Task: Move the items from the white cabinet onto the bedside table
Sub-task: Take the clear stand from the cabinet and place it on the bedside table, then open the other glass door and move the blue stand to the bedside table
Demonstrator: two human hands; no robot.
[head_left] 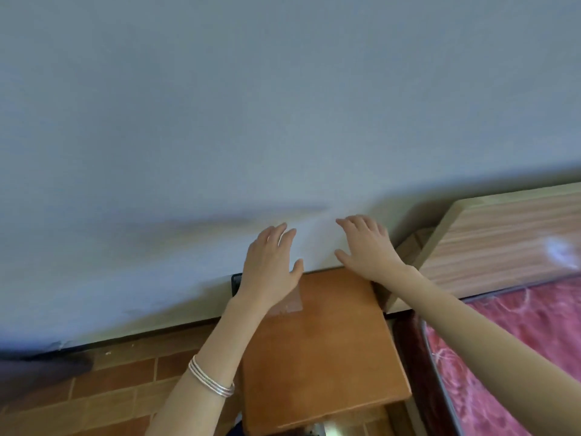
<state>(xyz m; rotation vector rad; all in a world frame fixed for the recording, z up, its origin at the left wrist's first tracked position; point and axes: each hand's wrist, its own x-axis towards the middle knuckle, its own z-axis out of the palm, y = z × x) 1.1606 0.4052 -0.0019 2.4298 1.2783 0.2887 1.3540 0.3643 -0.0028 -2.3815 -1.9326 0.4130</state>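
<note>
- Head view is looking down at a small brown bedside table [320, 350] standing against a pale wall [251, 105].
- Both hands are reaching out over the far end of the table, up near the wall.
- On the left side of the table, the left hand [270, 262] is hanging flat with its fingers spread, and it is holding nothing.
- On the right side of the table, the right hand [367, 247] is also spreading wide, with its fingers a little bent, and it is holding nothing.
- The two hands are staying apart, with a gap of wall showing between them.
- Silver bangles [209, 377] are sitting on the left wrist, to the left of the table.
- The table top is showing only a shiny clear patch [287, 302] near its far left corner, and I cannot tell what it is.
- The white cabinet and its items are not showing anywhere around the table.
- Right of the table, a wooden headboard [503, 243] is leaning along the wall.
- A pink bed cover [518, 335] is lying on the bed to the right of the table.
- A brown brick-pattern floor [110, 388] is showing to the left of the table.
</note>
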